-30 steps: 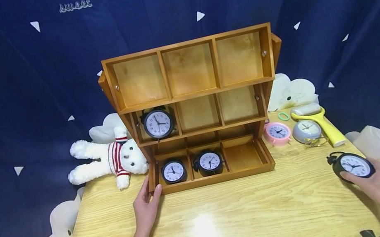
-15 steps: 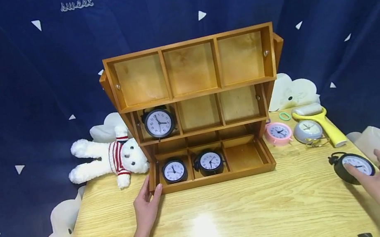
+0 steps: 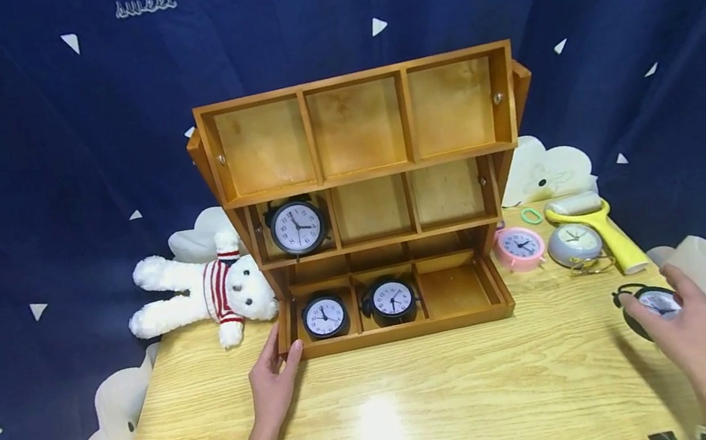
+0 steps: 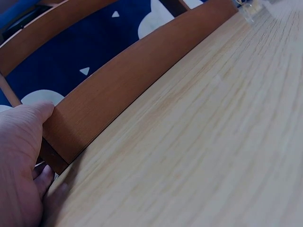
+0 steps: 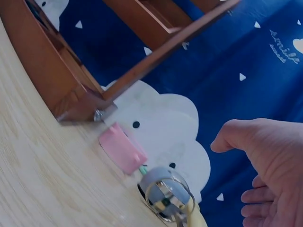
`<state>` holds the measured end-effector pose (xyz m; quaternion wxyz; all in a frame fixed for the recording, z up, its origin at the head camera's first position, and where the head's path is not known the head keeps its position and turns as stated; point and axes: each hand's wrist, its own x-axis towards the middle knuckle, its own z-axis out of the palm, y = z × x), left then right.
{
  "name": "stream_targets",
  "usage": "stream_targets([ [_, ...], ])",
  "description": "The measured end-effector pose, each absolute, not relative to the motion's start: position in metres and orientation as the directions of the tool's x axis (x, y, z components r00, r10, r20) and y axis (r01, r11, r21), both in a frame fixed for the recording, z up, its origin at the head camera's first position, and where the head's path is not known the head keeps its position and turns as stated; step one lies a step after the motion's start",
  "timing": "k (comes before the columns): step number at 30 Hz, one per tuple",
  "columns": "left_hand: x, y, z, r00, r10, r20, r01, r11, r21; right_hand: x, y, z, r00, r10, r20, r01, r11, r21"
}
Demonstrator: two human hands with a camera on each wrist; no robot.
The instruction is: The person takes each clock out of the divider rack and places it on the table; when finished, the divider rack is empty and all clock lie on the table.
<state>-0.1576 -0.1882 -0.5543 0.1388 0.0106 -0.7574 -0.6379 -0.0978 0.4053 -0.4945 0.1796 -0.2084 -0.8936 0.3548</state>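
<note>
My left hand (image 3: 268, 390) holds the front left corner of a tiered wooden shelf (image 3: 396, 333), its thumb on the front board (image 4: 123, 80) in the left wrist view and fingers round the side. At the right, my right hand (image 3: 690, 331) is spread over a black alarm clock (image 3: 661, 302) and partly covers it. Thumb and fingers stand apart in the right wrist view, with nothing between them. Black clocks sit in the bottom left compartment (image 3: 324, 317), the bottom middle (image 3: 392, 299) and the middle tier's left (image 3: 297, 227).
A pink alarm clock (image 3: 520, 248), a grey clock (image 3: 574, 244), thin-rimmed glasses (image 3: 592, 265), a green ring (image 3: 531, 216) and a yellow-handled lint roller (image 3: 619, 241) lie right of the shelf. A white plush bear (image 3: 178, 284) in a striped top lies at its left.
My right hand has let go of the black clock, its thumb and fingers spreading, and has shifted left over it. The clock stays in place. My left hand keeps holding the shelf corner.
</note>
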Motion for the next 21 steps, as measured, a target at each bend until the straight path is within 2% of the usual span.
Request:
stream_targets([
  [5, -0.157, -0.188, -0.552, -0.964, -0.191, 0.183, 0.143, 0.207, 0.968, -0.103, 0.390, -0.493, -0.885, 0.431, 0.176, 0.185, 0.673, -0.716],
  [13, -0.170, -0.194, -0.584, -0.957, -0.210, 0.200, 0.163, 0.182, 0.970, -0.114, 0.364, -0.497, -0.940, 0.288, 0.184, 0.058, 0.666, -0.744],
  [21, -0.170, -0.195, -0.586, -0.954, -0.216, 0.207, 0.168, 0.186, 0.968, -0.127, 0.330, -0.507, -0.956, 0.172, 0.237, -0.070, 0.652, -0.755],
])
